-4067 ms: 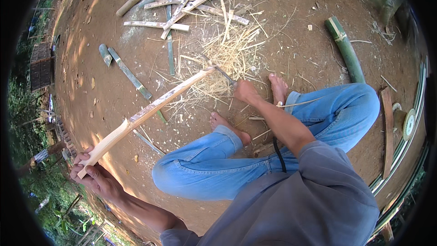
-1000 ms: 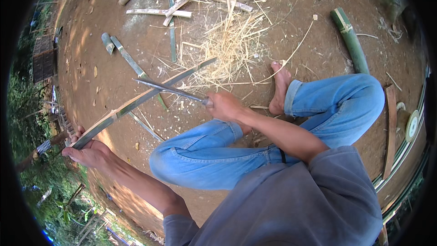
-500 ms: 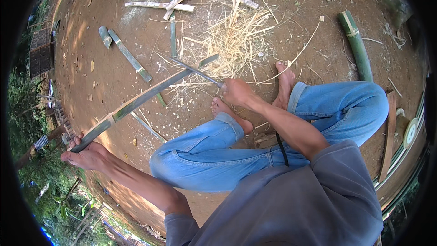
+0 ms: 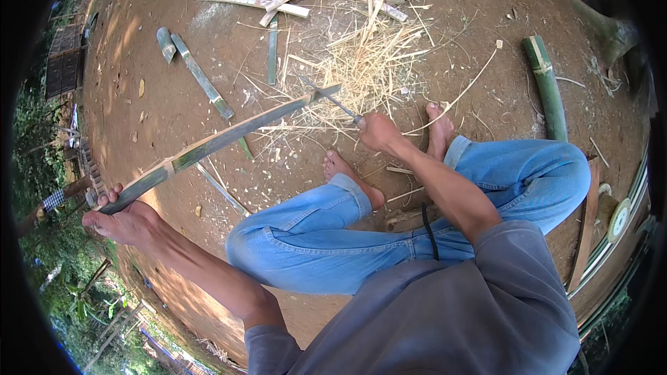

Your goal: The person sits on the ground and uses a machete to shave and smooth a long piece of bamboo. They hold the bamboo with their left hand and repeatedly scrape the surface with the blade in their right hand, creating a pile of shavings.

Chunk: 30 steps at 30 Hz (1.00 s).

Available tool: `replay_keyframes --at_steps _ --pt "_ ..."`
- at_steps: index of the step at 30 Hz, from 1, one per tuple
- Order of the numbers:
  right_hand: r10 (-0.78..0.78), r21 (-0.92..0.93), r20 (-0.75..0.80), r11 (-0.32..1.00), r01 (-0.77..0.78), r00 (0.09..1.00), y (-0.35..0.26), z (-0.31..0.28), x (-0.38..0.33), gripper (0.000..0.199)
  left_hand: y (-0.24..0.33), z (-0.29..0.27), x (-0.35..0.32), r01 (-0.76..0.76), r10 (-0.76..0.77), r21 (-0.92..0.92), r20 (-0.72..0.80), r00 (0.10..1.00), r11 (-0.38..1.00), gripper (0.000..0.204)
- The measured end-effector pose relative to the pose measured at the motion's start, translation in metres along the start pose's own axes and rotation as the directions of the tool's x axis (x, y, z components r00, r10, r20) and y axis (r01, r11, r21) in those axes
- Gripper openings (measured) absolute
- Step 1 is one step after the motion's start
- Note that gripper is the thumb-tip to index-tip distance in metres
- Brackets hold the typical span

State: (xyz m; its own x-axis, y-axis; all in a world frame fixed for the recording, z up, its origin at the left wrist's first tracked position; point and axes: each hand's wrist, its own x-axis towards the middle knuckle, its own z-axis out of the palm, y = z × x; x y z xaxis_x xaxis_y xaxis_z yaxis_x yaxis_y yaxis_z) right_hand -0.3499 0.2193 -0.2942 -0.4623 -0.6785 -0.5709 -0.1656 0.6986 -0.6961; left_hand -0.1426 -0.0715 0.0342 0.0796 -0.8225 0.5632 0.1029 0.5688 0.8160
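Gripping one end of the strip [image 4: 236, 136], the left hand [image 4: 128, 222] has it slanting away forward and right. Right hand [image 4: 381, 132], closed round the knife [image 4: 337, 102], is nearer the far tip, where the blade crosses. Strip's flat, smooth greenish bamboo, pale-edged; shavings [image 4: 372, 62] nearby look thin, straw-like.

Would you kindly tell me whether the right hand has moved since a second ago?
Yes: judged against the shavings pile, the right hand has moved forward and slightly rightward, nearer the pile.

A brown board [image 4: 585, 231] lies near a disc [image 4: 618, 222].
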Motion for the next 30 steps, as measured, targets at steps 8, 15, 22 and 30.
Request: replay_keyframes --at_steps 8,15,22,30 --pt "0.135 0.016 0.051 0.991 -0.136 0.990 0.005 -0.004 0.006 0.036 0.007 0.002 -0.003 -0.017 0.018 0.022 -0.053 0.998 1.000 0.054" --pt "0.127 -0.092 -0.058 0.987 -0.132 0.990 0.102 0.003 0.040 0.033 -0.032 0.027 0.037 0.061 -0.046 -0.150 0.101 0.994 0.987 0.050" --pt "0.127 0.220 0.134 0.963 -0.155 0.983 0.011 -0.007 0.009 0.018 -0.024 0.104 0.042 -0.014 0.055 -0.231 0.172 0.984 0.973 0.026" --pt "0.098 0.107 0.017 0.989 -0.100 0.995 0.007 -0.023 0.032 0.018 0.014 0.152 -0.011 -0.113 0.118 -0.045 0.104 0.988 0.993 0.042"
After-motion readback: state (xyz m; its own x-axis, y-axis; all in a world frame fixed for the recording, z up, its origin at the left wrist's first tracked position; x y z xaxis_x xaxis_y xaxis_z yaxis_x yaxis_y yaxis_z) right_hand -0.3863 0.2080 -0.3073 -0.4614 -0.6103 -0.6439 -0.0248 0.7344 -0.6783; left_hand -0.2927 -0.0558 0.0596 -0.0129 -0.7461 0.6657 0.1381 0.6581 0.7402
